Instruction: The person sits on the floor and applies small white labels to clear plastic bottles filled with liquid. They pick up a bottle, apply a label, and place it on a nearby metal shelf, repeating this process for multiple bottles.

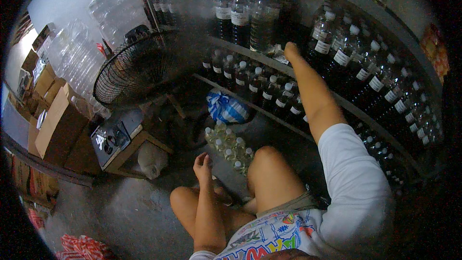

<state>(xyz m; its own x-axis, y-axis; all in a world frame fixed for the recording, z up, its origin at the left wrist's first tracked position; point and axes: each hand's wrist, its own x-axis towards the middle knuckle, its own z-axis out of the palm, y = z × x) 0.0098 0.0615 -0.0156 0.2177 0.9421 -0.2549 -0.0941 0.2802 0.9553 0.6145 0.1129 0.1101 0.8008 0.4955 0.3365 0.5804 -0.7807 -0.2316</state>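
My right arm stretches up to the middle shelf, where my right hand (291, 51) is at a crumpled clear-and-white item (280, 56) bearing print. Its fingers are mostly hidden, so its hold is unclear. Just left of it stands a large clear bottle of pale liquid (260, 25). Bottles of dark liquid with white caps and labels (240, 11) stand farther left, and more dark bottles (323, 38) to the right. My left hand (203, 167) hovers over my bent leg with fingers curled; I cannot make out anything in it. Beyond it, small bottles of pale yellow liquid (228, 144) stand grouped on the floor.
A lower shelf holds a row of smaller dark bottles (258, 79). Near the shelf foot lies a blue-and-white striped plastic bag (227, 107). To the left are a wire-caged fan (124, 74), a low table (137, 129), cardboard boxes (57, 126) and bagged empty bottles (74, 57).
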